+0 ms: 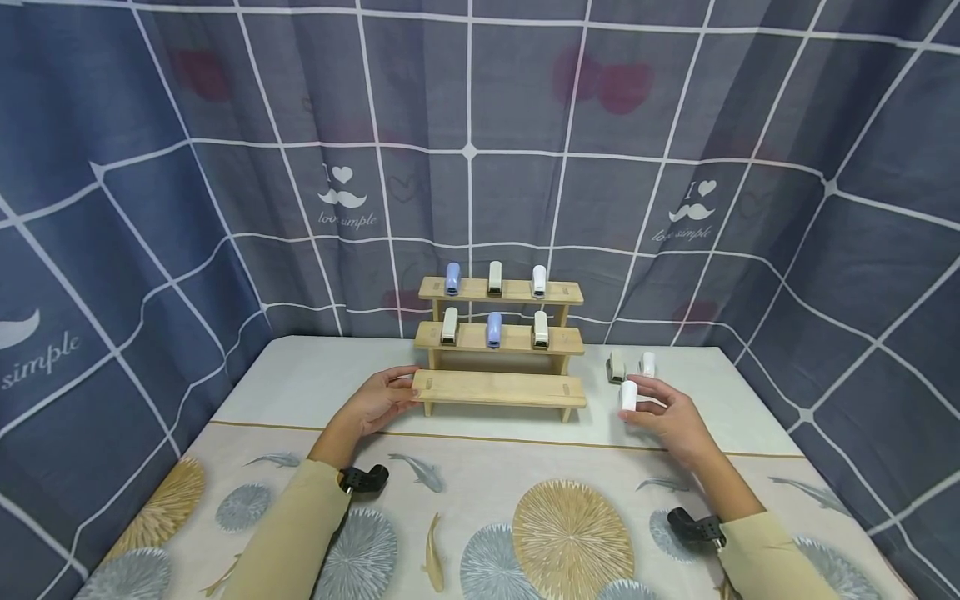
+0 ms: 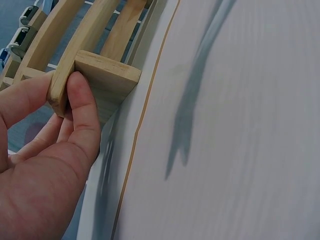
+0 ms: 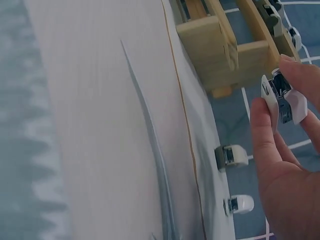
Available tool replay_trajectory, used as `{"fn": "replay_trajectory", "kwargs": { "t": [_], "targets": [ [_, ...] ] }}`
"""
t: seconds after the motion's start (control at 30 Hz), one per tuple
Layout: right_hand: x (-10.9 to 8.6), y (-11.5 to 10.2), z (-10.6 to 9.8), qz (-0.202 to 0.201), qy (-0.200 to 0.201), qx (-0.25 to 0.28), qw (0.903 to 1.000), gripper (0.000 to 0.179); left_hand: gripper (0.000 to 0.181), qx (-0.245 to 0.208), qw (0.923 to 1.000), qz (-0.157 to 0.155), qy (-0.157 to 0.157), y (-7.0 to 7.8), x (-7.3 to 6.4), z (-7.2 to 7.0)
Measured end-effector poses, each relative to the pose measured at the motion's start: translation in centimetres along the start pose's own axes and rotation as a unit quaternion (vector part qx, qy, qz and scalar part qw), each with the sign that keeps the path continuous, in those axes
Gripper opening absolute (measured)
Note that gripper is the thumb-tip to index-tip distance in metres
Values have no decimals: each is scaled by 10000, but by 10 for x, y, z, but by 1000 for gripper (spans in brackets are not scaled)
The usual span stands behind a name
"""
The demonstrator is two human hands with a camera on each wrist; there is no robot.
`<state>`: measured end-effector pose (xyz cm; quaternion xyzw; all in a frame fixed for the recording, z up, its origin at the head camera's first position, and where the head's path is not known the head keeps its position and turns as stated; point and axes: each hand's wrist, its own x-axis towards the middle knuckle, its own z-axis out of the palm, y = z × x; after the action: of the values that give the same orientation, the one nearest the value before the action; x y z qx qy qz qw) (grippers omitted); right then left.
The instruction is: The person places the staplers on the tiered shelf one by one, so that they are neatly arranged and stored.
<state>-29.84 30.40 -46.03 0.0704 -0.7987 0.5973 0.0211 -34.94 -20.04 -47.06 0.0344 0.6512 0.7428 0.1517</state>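
The three-tier wooden stand (image 1: pixel 480 387) is pale honey-brown. The small oblong staplers (image 1: pixel 494 330) on it run blue, cream, white along the top, then cream, blue, cream below. The stapler held at the right (image 1: pixel 628 396) is white. The off-white worktop cloth (image 1: pixel 480 475) has gold and grey-blue radiating discs and fish. The dark slate-blue fabric curtain (image 1: pixel 510 200) carries a white grid, hearts, moustaches and lettering.

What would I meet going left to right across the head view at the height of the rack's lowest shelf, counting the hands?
Left hand → lowest shelf → held white stapler → right hand.
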Motion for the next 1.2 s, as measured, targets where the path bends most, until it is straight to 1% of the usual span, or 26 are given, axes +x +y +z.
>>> {"fn": "replay_trajectory", "kwargs": {
  "t": [0.33,0.47,0.57,0.73,0.87,1.2],
  "targets": [
    [-6,-7,20,-68,-229,197,9995,79,65,138,9999,52,-5,-3,3,-1],
    [-6,-10,28,-75,-276,284,9992,78,66,92,9999,77,-10,-3,2,-1],
    [-6,-11,35,-122,-392,324,9986,76,66,81,9999,80,6,-2,1,-2],
    [-8,-13,47,-257,-598,506,9966,76,66,136,9999,74,49,-1,0,-2],
    [-7,-16,57,-278,-706,677,9948,76,66,203,9997,107,40,-3,0,-3],
    [-4,-25,82,-301,-1004,960,9898,77,65,76,9999,148,-24,-3,0,-5]
  ]
}}
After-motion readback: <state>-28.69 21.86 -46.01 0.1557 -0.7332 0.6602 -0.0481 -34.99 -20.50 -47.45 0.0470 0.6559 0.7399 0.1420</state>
